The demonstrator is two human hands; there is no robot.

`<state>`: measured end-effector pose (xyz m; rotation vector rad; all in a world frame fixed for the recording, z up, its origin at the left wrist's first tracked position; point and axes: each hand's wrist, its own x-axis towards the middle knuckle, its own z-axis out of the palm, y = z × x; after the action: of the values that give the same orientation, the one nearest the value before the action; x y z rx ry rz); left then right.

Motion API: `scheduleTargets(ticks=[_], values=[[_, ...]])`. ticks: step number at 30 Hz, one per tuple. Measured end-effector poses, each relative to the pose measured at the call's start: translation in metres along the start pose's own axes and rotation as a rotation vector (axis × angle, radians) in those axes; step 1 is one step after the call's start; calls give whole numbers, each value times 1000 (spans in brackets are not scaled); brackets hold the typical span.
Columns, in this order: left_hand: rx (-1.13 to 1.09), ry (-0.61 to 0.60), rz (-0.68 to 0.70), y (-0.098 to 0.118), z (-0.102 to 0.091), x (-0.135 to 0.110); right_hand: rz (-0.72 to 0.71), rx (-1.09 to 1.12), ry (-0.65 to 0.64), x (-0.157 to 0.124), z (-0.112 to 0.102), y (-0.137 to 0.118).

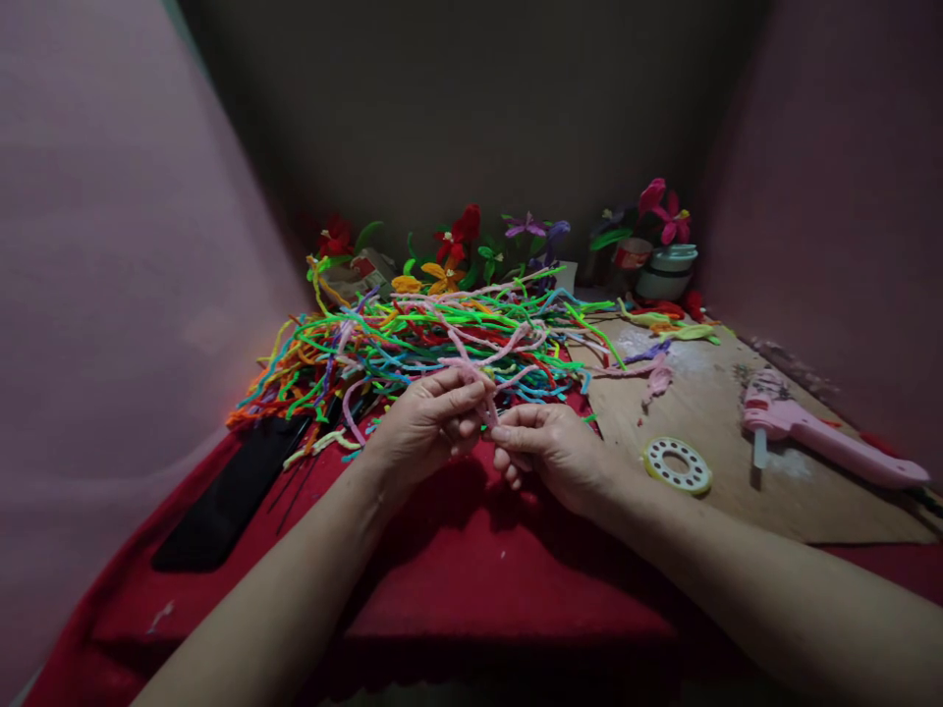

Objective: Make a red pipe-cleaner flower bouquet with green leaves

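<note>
Between my two hands is a pink pipe cleaner [489,410], bent into loops, with longer pink ends reaching up over the pile behind. My left hand [442,412] pinches it between thumb and fingers from the left. From the right and slightly lower, my right hand [549,442] grips the same piece, its fingers curled. A small yellowish bit shows at the top of the pinch. Just beyond my hands, a heap of many-coloured pipe cleaners [413,344] spreads across the table, partly hidden by my fingers.
A pink glue gun [825,437] and a white-and-yellow ring spool [678,465] lie on a brown board [707,520] at right. A black phone [228,501] rests left on the red cloth [501,599]. Several fuzzy flowers [446,275] and a lidded jar [667,272] stand behind.
</note>
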<state>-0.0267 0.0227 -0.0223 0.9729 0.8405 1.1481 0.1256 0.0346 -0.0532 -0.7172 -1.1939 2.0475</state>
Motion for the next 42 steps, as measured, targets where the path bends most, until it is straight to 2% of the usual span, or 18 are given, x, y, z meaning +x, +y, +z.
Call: scheduleTargets(ticks=[7,11,14,16,19,21,23,26,28,31,32,34,37,39,42], values=[[47,160,149,1,6,1,25,-105,4,-4,3,-3],[202,275,209,8,11,-4,26,-215,19,-4,5,-3],[313,311,168,15,9,-5,8,-266,16,-5,7,-3],[277,335,129,18,6,-4,4,-264,13,-5,8,-3],[164,287,29,19,3,-3,7,-260,10,-5,8,-4],[181,262,14,18,4,-2,5,-270,6,-5,8,-4],[346,345,105,17,5,-3,3,-273,8,-6,8,-5],[738,523,325,17,4,-4,13,-310,25,-6,9,-6],[835,521,314,20,3,-4,29,-371,41,-6,10,-7],[696,441,126,24,0,-4,37,-417,44,-6,11,-8],[682,442,101,24,0,-4,36,-423,41,-5,11,-8],[779,485,145,25,-1,-3,38,-429,37,-5,11,-7],[964,582,301,25,-3,-1,54,-396,28,-5,9,-5],[911,667,419,27,-7,0,69,-337,29,-5,6,-4],[568,718,497,32,-14,0,59,-188,54,-4,2,-2]])
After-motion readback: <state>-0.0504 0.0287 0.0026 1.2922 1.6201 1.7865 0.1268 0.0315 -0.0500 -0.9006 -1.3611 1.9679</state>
